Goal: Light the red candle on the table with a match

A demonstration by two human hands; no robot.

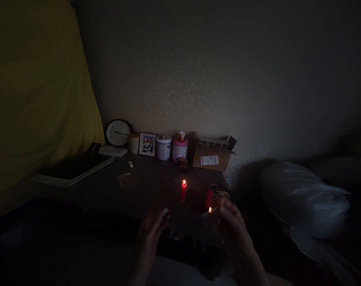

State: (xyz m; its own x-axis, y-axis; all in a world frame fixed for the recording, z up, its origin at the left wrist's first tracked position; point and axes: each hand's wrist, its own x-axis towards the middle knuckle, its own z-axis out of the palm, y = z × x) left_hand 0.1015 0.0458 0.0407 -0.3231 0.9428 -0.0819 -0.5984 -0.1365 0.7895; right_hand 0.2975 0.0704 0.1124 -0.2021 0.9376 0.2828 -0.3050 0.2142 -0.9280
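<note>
Red candle (183,193): lit, upright on dark table (144,186), mid-front. Right hand (229,216) pinches small flame source (210,210), object indistinct in gloom. Left hand (152,232) fingers loosely apart, pale item at fingertips, unclear. Behind: clock (118,132), panda picture (147,144), two tubs, cardboard box (212,158).

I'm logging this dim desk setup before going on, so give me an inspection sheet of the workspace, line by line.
Surface: dark desk against a wall, lit mostly by candlelight.
Job's things: lit red candle upright on the desk; small flame at the right hand, its source too dark to tell.
Clutter: clock, framed panda picture, white tub, pink tub with a figurine on top, open cardboard box, flat dark pad.
Hands: left hand raised, something pale at its fingertips; right hand beside the small flame.
Cables: nothing seen.
Surroundings: yellow fabric on the left, pale plastic bag on the right.
</note>
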